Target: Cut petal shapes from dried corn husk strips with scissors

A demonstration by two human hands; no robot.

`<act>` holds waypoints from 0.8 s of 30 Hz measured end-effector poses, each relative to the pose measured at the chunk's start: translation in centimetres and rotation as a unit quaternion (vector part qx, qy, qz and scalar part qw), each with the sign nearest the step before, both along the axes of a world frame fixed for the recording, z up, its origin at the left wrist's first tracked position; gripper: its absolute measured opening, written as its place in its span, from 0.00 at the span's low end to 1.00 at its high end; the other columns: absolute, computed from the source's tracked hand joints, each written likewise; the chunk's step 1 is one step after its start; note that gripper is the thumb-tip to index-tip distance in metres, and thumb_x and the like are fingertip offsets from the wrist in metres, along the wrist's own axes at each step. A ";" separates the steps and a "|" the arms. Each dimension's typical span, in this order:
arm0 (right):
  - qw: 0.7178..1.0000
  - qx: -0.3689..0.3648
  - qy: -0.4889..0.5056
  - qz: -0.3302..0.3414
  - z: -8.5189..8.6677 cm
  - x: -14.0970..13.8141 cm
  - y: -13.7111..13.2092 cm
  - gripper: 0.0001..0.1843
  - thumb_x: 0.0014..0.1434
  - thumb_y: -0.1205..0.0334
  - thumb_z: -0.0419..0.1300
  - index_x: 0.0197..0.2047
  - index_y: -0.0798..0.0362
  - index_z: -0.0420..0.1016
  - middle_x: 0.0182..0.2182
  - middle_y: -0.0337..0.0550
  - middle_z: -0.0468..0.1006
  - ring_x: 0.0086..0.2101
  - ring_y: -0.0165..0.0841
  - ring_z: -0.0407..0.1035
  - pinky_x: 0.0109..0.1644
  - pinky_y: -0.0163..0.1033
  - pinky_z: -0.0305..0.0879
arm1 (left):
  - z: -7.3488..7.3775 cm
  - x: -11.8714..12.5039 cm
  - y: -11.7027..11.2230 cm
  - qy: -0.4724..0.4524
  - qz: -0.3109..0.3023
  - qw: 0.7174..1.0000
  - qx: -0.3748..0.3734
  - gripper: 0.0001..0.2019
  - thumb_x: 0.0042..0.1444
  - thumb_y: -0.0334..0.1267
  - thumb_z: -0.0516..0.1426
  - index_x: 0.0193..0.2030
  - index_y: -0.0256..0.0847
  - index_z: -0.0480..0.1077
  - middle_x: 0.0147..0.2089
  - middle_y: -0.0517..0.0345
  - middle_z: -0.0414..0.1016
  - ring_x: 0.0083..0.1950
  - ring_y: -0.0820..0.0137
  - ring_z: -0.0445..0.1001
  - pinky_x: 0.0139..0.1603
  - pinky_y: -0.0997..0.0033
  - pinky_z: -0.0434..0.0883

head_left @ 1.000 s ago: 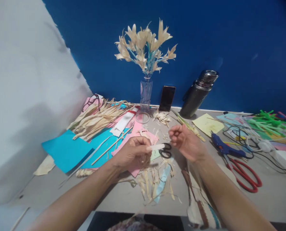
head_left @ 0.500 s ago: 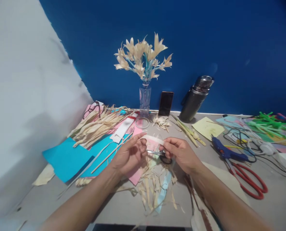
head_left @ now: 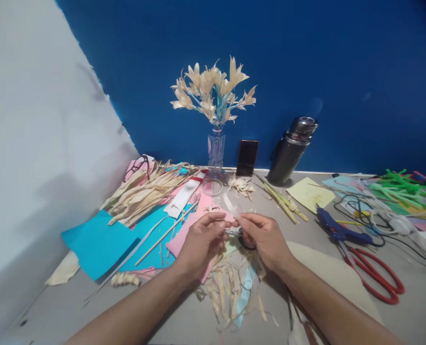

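Your right hand [head_left: 266,239] is pinching one end of a pale strip [head_left: 229,203], which is extending away from you, just beyond the fingertips. Your left hand [head_left: 204,239] is curling its fingers narrowly beside that same end; whether it is gripping too, I cannot tell. The strip is looking flat, not yet shaped or joined to anything. Beyond both hands, husk flowers [head_left: 213,86] are standing in a clear bottle [head_left: 216,155], seemingly finished. Past your left hand, dried husks [head_left: 144,191] are lying heaped, apparently unworked. Narrow scraps [head_left: 223,290] are lying nearer you than the hands, suggesting cutting already done. Black-handled scissors [head_left: 232,232] are resting below your fingertips, and a blue glue gun [head_left: 340,230] is lying unheld, right of your right hand.
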State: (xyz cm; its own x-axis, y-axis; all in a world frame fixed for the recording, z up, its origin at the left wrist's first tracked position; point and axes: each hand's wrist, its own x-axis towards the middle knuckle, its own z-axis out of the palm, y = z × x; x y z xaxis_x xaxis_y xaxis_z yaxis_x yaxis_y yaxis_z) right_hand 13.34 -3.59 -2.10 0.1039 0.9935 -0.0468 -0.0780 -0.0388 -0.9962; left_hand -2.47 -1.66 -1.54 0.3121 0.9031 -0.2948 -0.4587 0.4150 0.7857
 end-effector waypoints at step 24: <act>0.757 0.048 -0.626 0.181 0.5 4.5 1.3 0.03 0.53 0.66 0.59 0.33 0.53 0.72 0.32 0.43 0.75 0.33 0.34 0.65 0.32 0.36 0.48 | 1.0 -1.7 1.7 0.045 0.043 0.996 0.063 0.09 0.46 0.33 0.64 0.30 0.38 0.67 0.23 0.63 0.70 0.23 0.77 0.67 0.26 0.79 0.65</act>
State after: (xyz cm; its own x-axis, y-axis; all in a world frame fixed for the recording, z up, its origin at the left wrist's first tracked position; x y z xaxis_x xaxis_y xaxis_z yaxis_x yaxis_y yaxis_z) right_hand 17.83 -2.28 -1.61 -0.2730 0.9599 -0.0637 0.9282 0.2454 -0.2797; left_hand -4.14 0.06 -0.57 0.2084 0.9570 -0.2017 -0.4134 0.2731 0.8687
